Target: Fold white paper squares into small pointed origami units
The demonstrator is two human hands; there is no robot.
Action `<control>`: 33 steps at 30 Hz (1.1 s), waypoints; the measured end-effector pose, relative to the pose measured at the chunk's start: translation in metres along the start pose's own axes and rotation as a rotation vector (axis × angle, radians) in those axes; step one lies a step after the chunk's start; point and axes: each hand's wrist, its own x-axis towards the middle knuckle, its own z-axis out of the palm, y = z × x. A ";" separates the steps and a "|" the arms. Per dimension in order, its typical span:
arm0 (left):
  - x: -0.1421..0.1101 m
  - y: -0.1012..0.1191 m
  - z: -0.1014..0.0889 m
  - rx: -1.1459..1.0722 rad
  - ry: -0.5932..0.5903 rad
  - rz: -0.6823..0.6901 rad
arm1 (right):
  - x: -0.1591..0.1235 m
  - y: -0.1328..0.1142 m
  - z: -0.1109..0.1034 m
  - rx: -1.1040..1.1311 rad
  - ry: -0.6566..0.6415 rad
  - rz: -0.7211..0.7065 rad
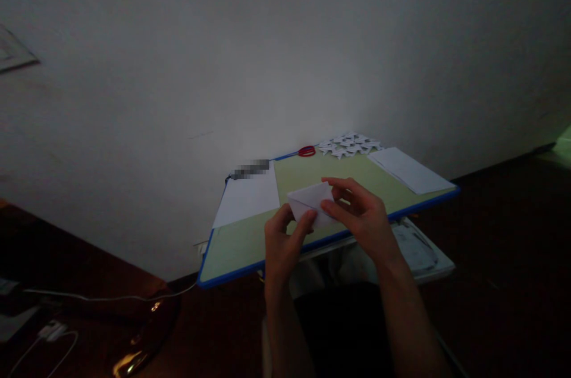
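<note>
A small piece of folded white paper (307, 194) is held up above the front of the table, with a diagonal fold line across its face. My left hand (285, 235) grips its lower left part, thumb on the near face. On the right side, my right hand (354, 208) pinches the same paper between thumb and fingers, the index finger at its top corner. The far side of the paper is hidden from me.
The pale green table (241, 247) has a blue rim. On it lie a white sheet (250, 196) at left, red-handled scissors (306, 152) at the back, several folded paper pieces (350, 144), and a paper stack (410, 169) at right. A shelf (428, 256) sits below.
</note>
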 end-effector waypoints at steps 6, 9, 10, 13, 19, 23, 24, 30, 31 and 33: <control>0.000 0.006 0.002 -0.078 0.094 -0.011 | -0.001 0.001 -0.003 -0.018 -0.086 -0.002; 0.001 0.003 0.003 -0.106 0.119 -0.016 | -0.001 -0.002 -0.002 -0.123 -0.142 -0.061; 0.001 0.001 0.003 -0.105 0.125 -0.021 | -0.001 -0.003 -0.002 -0.147 -0.150 -0.066; 0.002 -0.003 0.004 -0.107 0.138 -0.022 | -0.001 -0.004 -0.001 -0.126 -0.139 -0.020; 0.003 0.000 0.005 -0.121 0.098 -0.024 | 0.000 0.000 -0.001 -0.114 -0.120 0.055; 0.001 0.001 0.005 -0.106 0.074 -0.066 | 0.002 0.000 -0.004 -0.274 -0.094 -0.105; 0.001 0.000 0.005 -0.087 0.060 -0.070 | 0.002 0.000 -0.005 -0.329 -0.085 -0.164; 0.000 0.001 0.003 -0.047 -0.038 -0.049 | 0.003 0.000 -0.009 -0.436 -0.113 -0.278; -0.001 0.002 0.004 -0.046 -0.041 -0.050 | 0.003 0.000 -0.008 -0.439 -0.121 -0.281; -0.001 0.003 0.005 -0.045 -0.042 -0.058 | 0.004 0.001 -0.008 -0.448 -0.130 -0.290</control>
